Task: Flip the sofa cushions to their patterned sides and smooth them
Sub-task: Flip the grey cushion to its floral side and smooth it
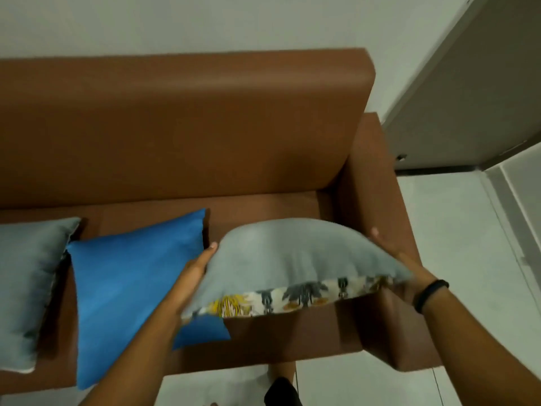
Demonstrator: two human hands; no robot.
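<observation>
Grey cushion [295, 253] between both hands

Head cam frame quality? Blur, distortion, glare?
Head view: motion blur on the held grey cushion and both hands, left hand, right hand; wide-angle bowing along the sofa backrest; soft even light, no glare; blue cushion fairly sharp.

Both bare arms reach forward, the left hand [195, 268] flat with fingers stretched forward, the right hand [389, 247] open-palmed opposite it, a black band [430, 294] on its wrist.
</observation>
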